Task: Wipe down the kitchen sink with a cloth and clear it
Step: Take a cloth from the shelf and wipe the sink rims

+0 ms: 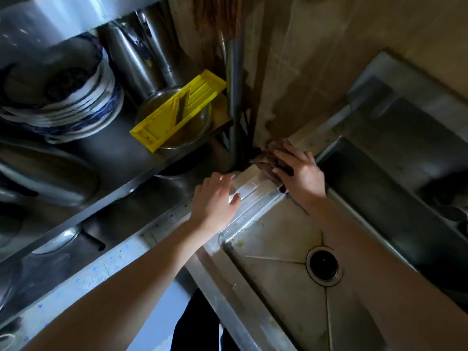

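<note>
On the shelf at the left, a stack of blue-and-white plates [76, 105] and a yellow slicer [177, 110] sit well apart from the work.

The left hand [215, 198] lies on the left rim of the sink [255, 196] near its far-left corner. Its fingers are loosely extended and it holds nothing; it appears to be bracing.

Just beside it, the dark brown cloth [268, 158] is bunched on the far-left corner of the rim, up against the wall. The right hand [301, 171] lies flat on top of it with fingers spread, pressing rather than clutching.

The cloth looks soft, limp and probably damp, so it should be light and mould to the corner. A flat palm suits wiping, but lifting it would call for gathering the bunched middle, since a pinched edge would only trail.

The steel basin looks slick and carries yellowish specks towards the drain [323, 265], so firm pressure seems wise there.
</note>
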`<state>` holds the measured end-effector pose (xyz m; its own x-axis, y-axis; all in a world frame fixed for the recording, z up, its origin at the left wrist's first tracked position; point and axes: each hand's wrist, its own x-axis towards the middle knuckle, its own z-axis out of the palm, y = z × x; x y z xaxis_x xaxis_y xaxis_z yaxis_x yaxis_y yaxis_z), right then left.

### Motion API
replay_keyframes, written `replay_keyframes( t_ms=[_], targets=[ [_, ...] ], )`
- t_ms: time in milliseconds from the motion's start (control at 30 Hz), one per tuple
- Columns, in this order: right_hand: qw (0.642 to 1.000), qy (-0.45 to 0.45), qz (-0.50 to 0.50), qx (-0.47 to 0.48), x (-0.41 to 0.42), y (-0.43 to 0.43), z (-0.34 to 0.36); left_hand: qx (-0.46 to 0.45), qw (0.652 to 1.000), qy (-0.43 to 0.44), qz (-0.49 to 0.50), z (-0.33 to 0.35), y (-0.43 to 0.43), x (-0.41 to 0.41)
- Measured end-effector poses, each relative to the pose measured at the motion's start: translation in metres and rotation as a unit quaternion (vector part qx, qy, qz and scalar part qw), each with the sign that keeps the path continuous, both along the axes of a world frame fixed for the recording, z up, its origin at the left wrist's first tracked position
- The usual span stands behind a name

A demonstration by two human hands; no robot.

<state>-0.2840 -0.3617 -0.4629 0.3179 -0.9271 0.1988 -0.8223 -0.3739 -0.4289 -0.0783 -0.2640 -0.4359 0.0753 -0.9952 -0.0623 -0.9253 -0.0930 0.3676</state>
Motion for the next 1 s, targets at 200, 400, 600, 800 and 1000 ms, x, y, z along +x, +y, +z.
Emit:
replay_keyframes(
  t_ms=[200,400,600,800,1000],
  targets=[
    [0.995,-0.014,-0.082,0.048,-0.024,-0.043,0.009,0.050,0.997,0.012,-0.055,0.005,-0.042,-0.016],
    [0.994,-0.029,-0.095,0.056,-0.025,-0.044,0.013,0.080,0.993,0.009,-0.092,0.008,-0.074,-0.026],
    [0.997,-0.034,-0.074,-0.017,-0.001,-0.005,0.006,0.066,0.992,0.027,-0.102,0.011,-0.092,-0.043],
    [0.990,-0.040,-0.135,0.003,-0.010,-0.028,0.004,0.063,0.989,0.087,-0.098,0.009,-0.105,-0.045],
    [0.975,-0.032,-0.210,0.058,-0.046,-0.083,0.006,0.055,0.988,0.062,-0.127,0.006,-0.121,-0.051]
  ],
)
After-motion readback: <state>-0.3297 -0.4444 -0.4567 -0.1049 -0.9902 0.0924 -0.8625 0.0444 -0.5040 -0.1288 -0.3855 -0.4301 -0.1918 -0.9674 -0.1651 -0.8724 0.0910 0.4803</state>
